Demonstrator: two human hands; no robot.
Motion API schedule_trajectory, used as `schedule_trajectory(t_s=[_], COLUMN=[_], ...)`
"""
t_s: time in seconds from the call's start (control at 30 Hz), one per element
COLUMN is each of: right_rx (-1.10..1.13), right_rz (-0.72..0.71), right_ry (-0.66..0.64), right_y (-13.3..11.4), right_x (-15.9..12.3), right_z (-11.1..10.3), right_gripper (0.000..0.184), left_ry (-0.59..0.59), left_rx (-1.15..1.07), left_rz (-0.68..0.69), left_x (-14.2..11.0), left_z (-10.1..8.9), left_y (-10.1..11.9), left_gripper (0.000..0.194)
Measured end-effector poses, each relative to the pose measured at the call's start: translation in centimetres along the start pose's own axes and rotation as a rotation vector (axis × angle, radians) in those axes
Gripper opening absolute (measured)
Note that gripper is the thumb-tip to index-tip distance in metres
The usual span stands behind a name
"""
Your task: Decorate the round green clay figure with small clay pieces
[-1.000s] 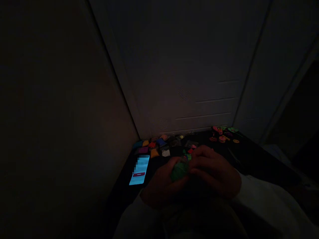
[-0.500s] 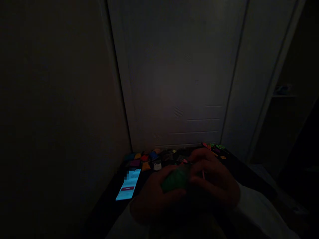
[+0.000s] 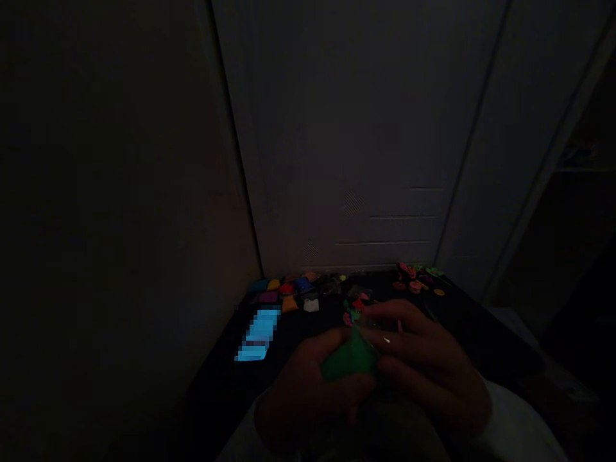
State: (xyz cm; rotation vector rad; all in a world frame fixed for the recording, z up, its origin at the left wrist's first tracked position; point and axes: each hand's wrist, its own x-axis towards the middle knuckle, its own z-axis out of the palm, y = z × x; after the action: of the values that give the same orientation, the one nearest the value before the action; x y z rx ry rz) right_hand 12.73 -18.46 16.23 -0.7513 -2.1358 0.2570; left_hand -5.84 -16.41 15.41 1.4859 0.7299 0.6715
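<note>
The scene is very dim. My left hand [image 3: 312, 385] wraps round a green packet of modelling clay [image 3: 349, 358], its thumb along the near side and its fingers along the far side. Clear plastic glints at the packet's right end, where the bent fingers of my right hand [image 3: 428, 366] hold it. A thin pink piece [image 3: 399, 326] shows between the right fingers; its kind is too dark to make out. Just beyond the hands lie small red and green shaped pieces [image 3: 353, 313].
A lit phone [image 3: 258, 335] lies at the left of the dark tabletop [image 3: 298, 324]. Several coloured packets [image 3: 289, 303] sit at the back left. Small bright shaped pieces [image 3: 414, 287] are grouped at the back right. A pale panelled surface [image 3: 346, 141] rises behind the table.
The view has shifted slightly. The right fingers have straightened somewhat and lie against the packet's right end. More of the green packet shows, with a pointed top. My left hand keeps its hold.
</note>
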Motion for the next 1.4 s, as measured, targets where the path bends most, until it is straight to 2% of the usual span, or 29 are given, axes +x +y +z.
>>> schedule_trajectory(t_s=[0.33, 0.47, 0.63, 0.77, 0.9, 1.0, 1.2, 1.4], right_rx=[0.122, 0.118, 0.098, 0.085, 0.076, 0.075, 0.07, 0.117], right_rz=[0.022, -0.021, -0.034, -0.061, -0.062, -0.061, 0.037, 0.059], right_ry=[0.073, 0.126, 0.082, 0.041, 0.024, 0.007, 0.125, 0.067], right_y=[0.0, 0.1, 0.0, -0.4, -0.5, -0.1, 0.3, 0.2], right_x=[0.1, 0.1, 0.1, 0.1, 0.1, -0.1, -0.8, -0.7], right_z=[1.5, 1.9, 1.8, 1.7, 1.9, 2.3, 2.8, 2.7], right_gripper=[0.042, 0.042, 0.038, 0.04, 0.039, 0.039, 0.039, 0.04], left_ry=[0.055, 0.065, 0.06, 0.086, 0.08, 0.09, 0.107, 0.066], left_rx=[0.025, 0.073, 0.023, 0.095, 0.154, 0.102, -0.006, 0.033], left_rz=[-0.005, 0.046, 0.037, -0.016, 0.01, 0.009, -0.002, -0.011], left_x=[0.1, 0.1, 0.0, -0.1, -0.1, 0.1, 0.3, 0.2], left_z=[0.1, -0.1, -0.3, -0.4, -0.6, -0.5, -0.2, -0.4], left_y=[-0.7, -0.8, -1.0, -0.9, -0.8, -1.0, -1.4, -1.2], left_gripper=[0.046, 0.042, 0.042, 0.039, 0.038, 0.038, 0.046, 0.045])
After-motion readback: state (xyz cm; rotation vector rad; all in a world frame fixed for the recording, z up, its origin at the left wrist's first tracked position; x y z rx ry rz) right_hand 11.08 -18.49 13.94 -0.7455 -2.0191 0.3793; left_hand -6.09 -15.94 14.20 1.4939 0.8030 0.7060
